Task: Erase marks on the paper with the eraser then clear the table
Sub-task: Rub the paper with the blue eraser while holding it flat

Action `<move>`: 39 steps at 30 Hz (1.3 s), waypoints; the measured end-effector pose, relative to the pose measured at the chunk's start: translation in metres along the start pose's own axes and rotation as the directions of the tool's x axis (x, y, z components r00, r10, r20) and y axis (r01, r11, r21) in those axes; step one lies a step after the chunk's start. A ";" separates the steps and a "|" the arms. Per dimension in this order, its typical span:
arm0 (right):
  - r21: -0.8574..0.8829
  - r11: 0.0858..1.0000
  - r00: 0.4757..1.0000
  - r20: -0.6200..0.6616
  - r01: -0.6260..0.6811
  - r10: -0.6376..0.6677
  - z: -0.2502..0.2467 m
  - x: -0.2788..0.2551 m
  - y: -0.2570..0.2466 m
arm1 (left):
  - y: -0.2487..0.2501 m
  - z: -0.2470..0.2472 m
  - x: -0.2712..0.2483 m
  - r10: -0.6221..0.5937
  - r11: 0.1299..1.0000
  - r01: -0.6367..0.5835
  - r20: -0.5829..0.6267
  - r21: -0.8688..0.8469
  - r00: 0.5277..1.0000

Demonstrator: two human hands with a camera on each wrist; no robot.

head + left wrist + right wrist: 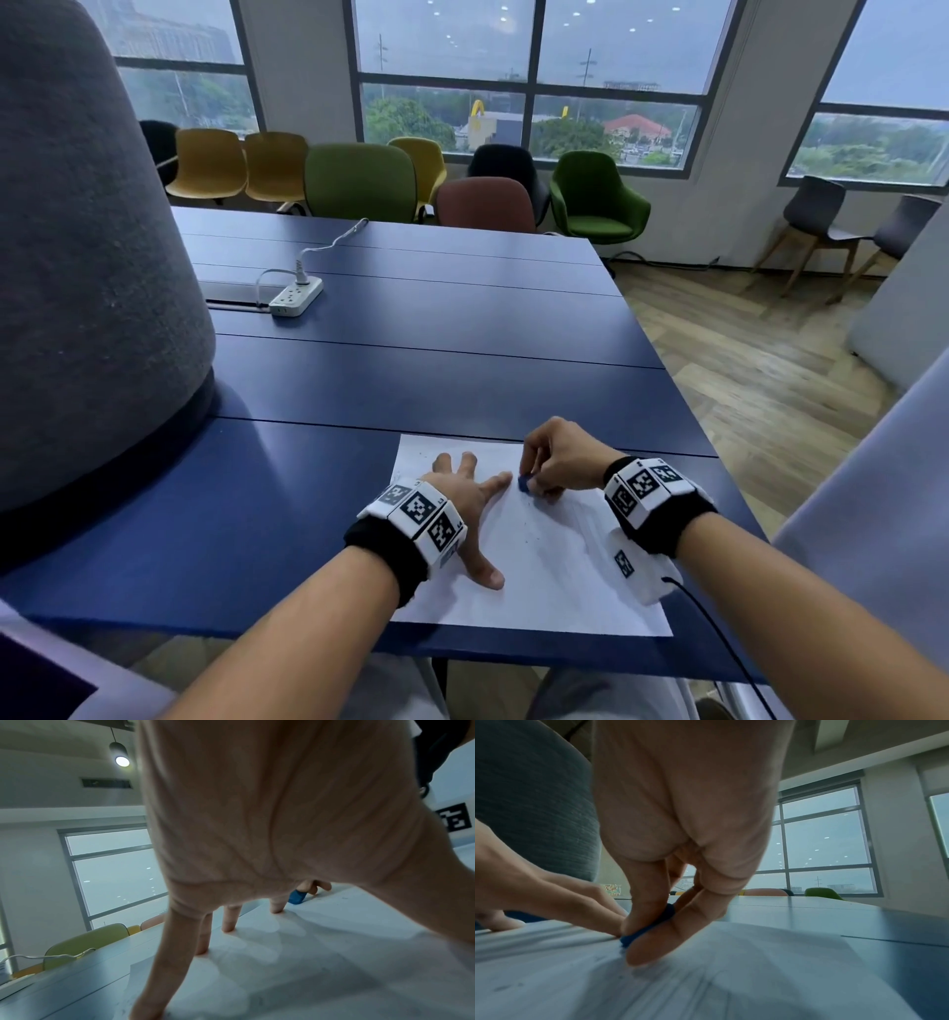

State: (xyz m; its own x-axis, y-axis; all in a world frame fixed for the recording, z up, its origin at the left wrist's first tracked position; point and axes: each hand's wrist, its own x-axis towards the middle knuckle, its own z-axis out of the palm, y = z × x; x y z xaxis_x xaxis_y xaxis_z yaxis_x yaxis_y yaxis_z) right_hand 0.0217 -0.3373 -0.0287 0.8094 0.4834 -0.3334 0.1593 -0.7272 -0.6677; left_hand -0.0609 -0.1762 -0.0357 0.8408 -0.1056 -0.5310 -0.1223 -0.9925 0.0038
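Right hand [557, 457] pinches eraser [526, 483] against paper [554, 560].

I sit at a dark blue table [462, 329] built of long panels with visible seams. On its far left part lies a white power strip [296, 296] with one white plug inserted; its cable [328, 244] runs toward the far edge. A large grey fabric-covered rounded partition [87, 246] stands on my left. Beyond the table stand yellow chairs [241, 164], green chairs [359, 182], a reddish-brown chair [485, 203] and a green armchair [595, 200], in front of large windows [534, 77]. The floor [760, 360] is wood-patterned. A pendant lamp [119, 753] is lit.
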 end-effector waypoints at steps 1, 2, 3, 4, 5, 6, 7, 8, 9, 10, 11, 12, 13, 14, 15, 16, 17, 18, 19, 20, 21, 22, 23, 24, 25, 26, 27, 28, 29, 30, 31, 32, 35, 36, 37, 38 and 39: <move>-0.020 1.000 0.998 0.060 -0.007 0.008 0.000 -0.001 0.000 | -0.001 0.000 0.000 0.003 1.000 -0.003 -0.003 0.000 1.000; -0.046 0.999 0.991 0.135 -0.018 0.024 0.000 -0.003 -0.001 | -0.001 0.000 -0.001 0.007 1.000 -0.007 -0.005 -0.001 1.000; -0.073 0.997 0.981 0.191 -0.026 0.040 -0.001 -0.004 -0.003 | -0.001 0.000 -0.001 0.010 1.000 -0.010 -0.006 -0.002 1.000; -0.088 0.996 0.978 0.203 -0.033 0.051 -0.001 -0.004 -0.005 | -0.001 0.000 -0.001 0.011 1.000 -0.011 -0.008 -0.004 1.000; -0.083 0.996 0.984 0.173 -0.040 0.054 -0.001 -0.001 -0.006 | -0.001 0.001 -0.001 0.012 1.000 -0.012 -0.009 -0.006 1.000; -0.067 0.997 0.993 0.108 -0.047 0.054 -0.001 0.002 -0.006 | -0.001 0.001 -0.001 0.012 1.000 -0.012 -0.012 -0.007 1.000; -0.046 0.998 0.998 0.034 -0.051 0.052 0.000 0.005 -0.005 | -0.001 0.001 -0.001 0.012 1.000 -0.012 -0.015 -0.007 1.000; -0.029 0.998 0.999 -0.016 -0.052 0.052 0.000 0.007 -0.004 | -0.001 0.000 -0.001 0.011 1.000 -0.011 -0.015 -0.008 1.000; -0.022 0.998 0.998 -0.021 -0.055 0.054 0.001 0.007 -0.002 | -0.001 0.000 -0.001 0.011 1.000 -0.011 -0.013 -0.009 1.000; -0.032 0.998 0.998 0.020 -0.058 0.058 0.001 0.006 -0.001 | -0.001 0.000 -0.001 0.010 1.000 -0.010 -0.011 -0.008 1.000; -0.049 0.997 0.993 0.096 -0.059 0.063 0.000 0.004 -0.001 | -0.001 0.000 -0.001 0.008 1.000 -0.009 -0.010 -0.007 1.000; -0.056 0.996 0.982 0.173 -0.067 0.076 -0.001 0.001 -0.001 | -0.001 0.000 -0.001 0.008 1.000 -0.008 -0.010 -0.006 1.000; -0.052 0.996 0.974 0.209 -0.077 0.086 -0.002 0.000 -0.001 | -0.001 0.000 -0.002 0.007 1.000 -0.007 -0.010 -0.004 1.000; -0.040 0.996 0.978 0.189 -0.084 0.090 -0.004 0.002 0.000 | -0.001 0.000 -0.002 0.007 1.000 -0.007 -0.011 -0.002 1.000; -0.022 0.996 0.989 0.118 -0.085 0.087 -0.006 0.005 0.001 | -0.001 0.001 -0.001 0.008 1.000 -0.008 -0.013 0.000 1.000; -0.005 0.997 0.996 0.025 -0.082 0.082 -0.007 0.007 0.003 | -0.001 0.001 -0.001 0.010 1.000 -0.010 -0.016 0.001 1.000; 0.012 0.997 0.996 -0.038 -0.079 0.079 -0.007 0.009 0.004 | -0.001 0.001 -0.001 0.011 1.000 -0.011 -0.016 0.003 1.000; 0.023 0.997 0.996 -0.045 -0.077 0.078 -0.008 0.008 0.006 | -0.001 0.001 -0.001 0.011 1.000 -0.011 -0.015 0.004 1.000; 0.018 0.997 0.997 0.004 -0.076 0.076 -0.008 0.006 0.007 | -0.001 0.001 -0.001 0.010 1.000 -0.009 -0.013 0.003 1.000; 0.001 0.997 0.992 0.096 -0.076 0.076 -0.007 0.003 0.006 | 0.000 0.000 -0.001 0.007 1.000 -0.007 -0.011 0.002 1.000; -0.014 0.996 0.978 0.189 -0.083 0.084 -0.006 0.000 0.006 | -0.001 0.000 -0.001 0.005 1.000 -0.005 -0.009 0.001 1.000; -0.026 0.996 0.968 0.233 -0.090 0.094 -0.006 -0.002 0.005 | -0.001 0.000 -0.002 0.005 1.000 -0.005 -0.008 0.001 1.000; -0.027 0.995 0.971 0.218 -0.093 0.096 -0.007 0.000 0.005 | -0.001 0.000 -0.002 0.006 1.000 -0.006 -0.009 0.002 1.000; -0.015 0.995 0.985 0.147 -0.094 0.095 -0.008 0.003 0.007 | -0.001 0.000 -0.002 0.009 1.000 -0.009 -0.010 0.004 1.000; 0.000 0.996 0.995 0.050 -0.089 0.089 -0.008 0.006 0.008 | -0.001 0.000 -0.002 0.010 1.000 -0.010 -0.012 0.005 1.000; 0.012 0.997 0.996 -0.024 -0.083 0.083 -0.007 0.008 0.009 | -0.001 0.000 -0.002 0.011 1.000 -0.011 -0.013 0.005 1.000; 0.012 0.997 0.996 -0.044 -0.078 0.078 -0.007 0.008 0.010 | -0.001 0.000 -0.002 0.011 1.000 -0.011 -0.014 0.007 1.000; -0.003 0.997 0.997 -0.005 -0.074 0.074 -0.007 0.005 0.010 | -0.001 0.000 -0.002 0.010 1.000 -0.010 -0.013 0.009 1.000; -0.024 0.997 0.994 0.082 -0.072 0.074 -0.007 0.001 0.010 | -0.001 -0.001 -0.002 0.008 1.000 -0.008 -0.011 0.010 1.000; -0.034 0.996 0.979 0.183 -0.085 0.090 -0.007 -0.003 0.009 | -0.001 -0.001 -0.002 0.007 1.000 -0.007 -0.009 0.010 1.000; -0.037 0.994 0.963 0.249 -0.099 0.105 -0.008 -0.007 0.008 | -0.001 -0.001 -0.002 0.006 1.000 -0.006 -0.006 0.012 1.000; -0.038 0.994 0.962 0.251 -0.104 0.110 -0.009 -0.006 0.007 | 0.000 -0.002 -0.002 0.006 1.000 -0.006 -0.006 0.014 1.000; -0.003 0.997 0.997 0.020 -0.078 0.078 -0.009 0.003 0.008 | 0.000 -0.001 -0.002 0.009 1.000 -0.009 -0.014 0.022 1.000; 0.001 0.997 0.997 -0.009 -0.073 0.073 -0.008 0.003 0.009 | 0.000 -0.001 -0.002 0.009 1.000 -0.009 -0.014 0.023 1.000; -0.003 0.997 0.997 0.021 -0.071 0.071 -0.008 0.001 0.011 | 0.000 -0.001 -0.002 0.009 1.000 -0.008 -0.012 0.023 1.000; -0.015 0.997 0.992 0.104 -0.072 0.074 -0.008 -0.004 0.011 | 0.000 -0.001 -0.002 0.008 1.000 -0.007 -0.009 0.019 1.000; -0.021 0.996 0.975 0.207 -0.084 0.086 -0.008 -0.010 0.010 | 0.000 -0.001 -0.002 0.007 1.000 -0.007 -0.006 0.014 1.000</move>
State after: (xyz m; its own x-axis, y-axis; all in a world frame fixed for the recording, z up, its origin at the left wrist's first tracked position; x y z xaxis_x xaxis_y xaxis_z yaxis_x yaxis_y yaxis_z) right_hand 0.0197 -0.3533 -0.0275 0.6855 0.5092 -0.5203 0.1030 -0.7753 -0.6231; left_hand -0.0623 -0.1762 -0.0333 0.8430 -0.1129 -0.5259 -0.1353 -0.9908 -0.0041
